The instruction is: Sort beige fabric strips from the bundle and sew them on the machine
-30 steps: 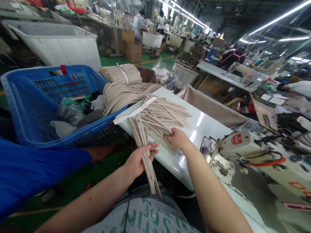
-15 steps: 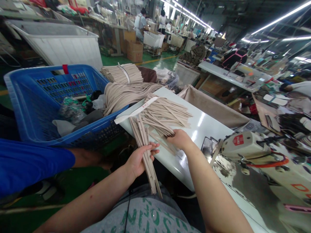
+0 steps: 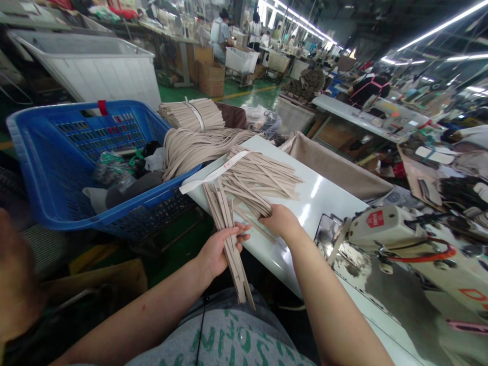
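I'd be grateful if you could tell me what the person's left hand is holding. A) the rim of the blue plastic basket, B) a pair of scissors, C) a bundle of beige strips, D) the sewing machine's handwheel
C: the left hand closes around a bundle of beige strips, whose ends stick out above and below the fingers.

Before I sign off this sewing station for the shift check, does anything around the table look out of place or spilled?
The beige strips on the white table lie splayed at odd angles, with a white band loose beside them, whereas the bundle behind is tied. A long hank of strips also sprawls against the blue plastic crate.
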The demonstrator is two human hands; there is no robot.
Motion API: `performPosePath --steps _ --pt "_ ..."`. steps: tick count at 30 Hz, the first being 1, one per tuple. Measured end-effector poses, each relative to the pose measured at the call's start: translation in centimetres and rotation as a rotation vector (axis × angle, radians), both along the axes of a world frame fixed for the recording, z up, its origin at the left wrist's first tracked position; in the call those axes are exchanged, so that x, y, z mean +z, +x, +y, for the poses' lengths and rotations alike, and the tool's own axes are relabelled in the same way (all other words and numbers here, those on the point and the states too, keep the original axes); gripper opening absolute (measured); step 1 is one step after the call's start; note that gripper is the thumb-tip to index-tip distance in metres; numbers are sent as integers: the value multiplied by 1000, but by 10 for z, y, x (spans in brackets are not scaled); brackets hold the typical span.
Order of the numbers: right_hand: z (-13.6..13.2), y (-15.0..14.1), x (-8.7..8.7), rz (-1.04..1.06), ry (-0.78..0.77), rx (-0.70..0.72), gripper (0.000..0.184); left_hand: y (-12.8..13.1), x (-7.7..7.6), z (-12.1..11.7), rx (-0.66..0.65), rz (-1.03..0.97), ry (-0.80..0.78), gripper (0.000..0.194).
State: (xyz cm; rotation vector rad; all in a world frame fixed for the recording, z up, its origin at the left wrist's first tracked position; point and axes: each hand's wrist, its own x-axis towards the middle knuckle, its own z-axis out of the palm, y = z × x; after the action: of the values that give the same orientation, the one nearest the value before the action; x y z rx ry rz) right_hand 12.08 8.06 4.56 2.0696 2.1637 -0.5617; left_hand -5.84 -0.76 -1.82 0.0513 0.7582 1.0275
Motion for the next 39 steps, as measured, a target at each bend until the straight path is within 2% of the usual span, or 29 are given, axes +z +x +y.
performPosePath --steps 4,8,14,18,26,31,35,39 --pt "2 3 -2 16 35 -34 45 0 1 0 1 -5 -10 12" --pt "3 6 -4 18 52 -13 35 0 0 -1 -1 -13 3 12" --pt "6 9 -6 52 61 -32 31 0 -1 -1 3 -13 2 12" --pt "7 9 -2 68 36 -36 25 0 -1 0 0 -14 -7 12" --pt "9 11 13 34 113 -51 28 1 -2 1 -2 -9 -16 12" --pt "13 12 14 7 54 -42 29 0 -2 1 3 -18 -18 13" --pt "14 16 10 0 39 -69 37 0 -3 1 2 -15 -7 11" --pt "12 17 10 37 -16 -23 31 0 -4 1 -2 -20 -1 12"
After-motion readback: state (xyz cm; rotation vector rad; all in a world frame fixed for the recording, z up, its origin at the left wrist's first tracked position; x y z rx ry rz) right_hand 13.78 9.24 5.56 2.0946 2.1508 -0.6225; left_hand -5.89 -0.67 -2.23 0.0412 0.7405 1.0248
